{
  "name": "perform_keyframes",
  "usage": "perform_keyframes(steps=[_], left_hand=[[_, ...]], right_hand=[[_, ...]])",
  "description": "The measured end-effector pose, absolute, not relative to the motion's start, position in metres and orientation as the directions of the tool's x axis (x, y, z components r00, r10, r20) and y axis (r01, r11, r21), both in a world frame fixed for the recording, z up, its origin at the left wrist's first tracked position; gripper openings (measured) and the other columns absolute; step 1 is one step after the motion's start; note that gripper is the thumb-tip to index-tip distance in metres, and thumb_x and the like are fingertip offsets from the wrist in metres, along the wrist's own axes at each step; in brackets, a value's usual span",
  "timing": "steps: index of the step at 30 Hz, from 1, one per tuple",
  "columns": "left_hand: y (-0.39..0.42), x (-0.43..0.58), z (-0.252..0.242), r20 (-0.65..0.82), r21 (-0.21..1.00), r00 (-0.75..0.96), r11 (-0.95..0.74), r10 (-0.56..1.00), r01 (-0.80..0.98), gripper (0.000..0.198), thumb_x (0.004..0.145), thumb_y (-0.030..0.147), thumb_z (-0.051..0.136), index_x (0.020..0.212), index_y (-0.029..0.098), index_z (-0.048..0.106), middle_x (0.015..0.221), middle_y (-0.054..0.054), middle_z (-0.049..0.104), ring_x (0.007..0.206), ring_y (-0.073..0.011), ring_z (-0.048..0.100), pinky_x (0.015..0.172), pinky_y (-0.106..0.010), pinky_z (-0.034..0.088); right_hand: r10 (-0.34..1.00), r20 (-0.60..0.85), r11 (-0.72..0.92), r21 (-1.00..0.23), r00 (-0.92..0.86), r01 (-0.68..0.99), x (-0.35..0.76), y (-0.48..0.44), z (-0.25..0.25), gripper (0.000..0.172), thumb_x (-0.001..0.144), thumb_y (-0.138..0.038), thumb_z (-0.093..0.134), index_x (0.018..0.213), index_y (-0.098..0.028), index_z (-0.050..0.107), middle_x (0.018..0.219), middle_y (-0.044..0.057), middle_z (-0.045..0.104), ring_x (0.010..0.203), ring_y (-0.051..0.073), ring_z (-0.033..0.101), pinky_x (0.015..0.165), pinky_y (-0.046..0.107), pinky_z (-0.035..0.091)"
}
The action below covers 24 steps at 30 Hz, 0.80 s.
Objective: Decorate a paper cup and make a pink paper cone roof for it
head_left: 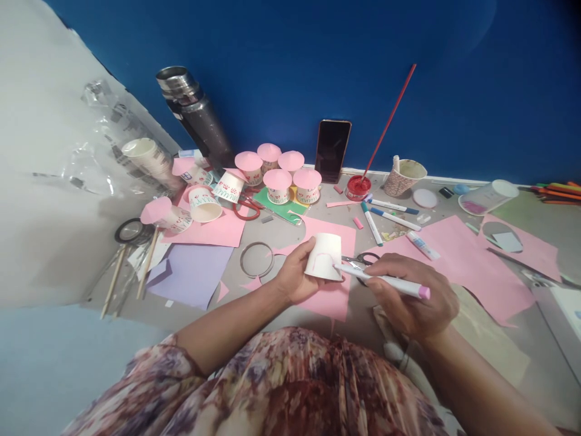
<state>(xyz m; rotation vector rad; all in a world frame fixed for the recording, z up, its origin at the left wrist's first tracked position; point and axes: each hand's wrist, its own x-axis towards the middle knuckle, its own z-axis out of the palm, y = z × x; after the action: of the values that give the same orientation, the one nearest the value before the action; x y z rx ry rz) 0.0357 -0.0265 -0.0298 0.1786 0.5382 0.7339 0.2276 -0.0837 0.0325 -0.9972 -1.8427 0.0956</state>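
A white paper cup [325,253], upside down, is gripped in my left hand [297,275], thumb along its side and fingers beneath. A faint pink arched outline shows on the cup's wall. My right hand [415,297] pinches a white marker [385,283] with a pink end, its tip at the cup's right side. Just behind the cup and marker lies a pair of dark-handled scissors [367,259], partly hidden. Pink paper [336,303] lies under the hands.
Decorated cups with pink cone tops [278,180] cluster at the back left, beside a dark flask [195,112]. A phone [333,148] leans on the blue wall. A red paint pot [357,188] holds a red stick. Several markers [394,219] and pink sheets [458,257] lie at right.
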Motion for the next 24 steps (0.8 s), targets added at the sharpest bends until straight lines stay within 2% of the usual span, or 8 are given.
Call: perform_keyframes(steps=[9,12,18,24], left_hand=[[-0.0252,0.0352,-0.0349,-0.312,0.397,0.653,0.719,0.69,-0.571,0.049,0.095,0.049,0.06,0.117,0.005,0.069,0.09,-0.015,0.076,0.083,-0.0292,0.073,0.077,-0.039,0.054],[-0.0251,0.0351,-0.0338,-0.32,0.393,0.648,0.719,0.691,-0.573,0.049,0.096,0.048,0.059,0.117,0.005,0.069,0.09,-0.015,0.076,0.083,-0.0292,0.073,0.078,-0.039,0.054],[-0.0273,0.0374,-0.0307,-0.402,0.379,0.596,0.719,0.695,-0.583,0.043,0.099,0.04,0.055,0.117,0.004,0.068,0.09,-0.017,0.077,0.08,-0.026,0.073,0.078,-0.038,0.057],[-0.0308,0.0408,-0.035,-0.409,0.485,0.543,0.679,0.733,-0.551,0.038,0.094,0.043,0.066,0.108,0.008,0.07,0.085,-0.014,0.076,0.076,-0.025,0.072,0.073,-0.035,0.058]], right_hand=[[0.667,0.701,0.72,-0.517,-0.253,0.463,0.2259,-0.0814,0.0386,0.009,0.095,-0.013,0.061,0.096,-0.021,0.065,0.067,0.0,0.071,0.056,0.017,0.067,0.056,0.03,0.051],[0.66,0.707,0.727,-0.515,-0.256,0.454,0.2262,-0.0816,0.0383,0.009,0.096,-0.014,0.061,0.095,-0.021,0.065,0.067,0.001,0.071,0.055,0.017,0.067,0.056,0.03,0.051],[0.675,0.717,0.669,-0.497,-0.172,0.553,0.2282,-0.083,0.0326,0.007,0.093,-0.015,0.068,0.098,-0.021,0.068,0.077,0.005,0.077,0.065,0.019,0.073,0.06,0.029,0.055],[0.653,0.712,0.734,-0.511,-0.258,0.447,0.2232,-0.0801,0.0342,0.01,0.094,-0.014,0.064,0.102,-0.019,0.069,0.067,0.003,0.073,0.059,0.019,0.071,0.059,0.03,0.056]])
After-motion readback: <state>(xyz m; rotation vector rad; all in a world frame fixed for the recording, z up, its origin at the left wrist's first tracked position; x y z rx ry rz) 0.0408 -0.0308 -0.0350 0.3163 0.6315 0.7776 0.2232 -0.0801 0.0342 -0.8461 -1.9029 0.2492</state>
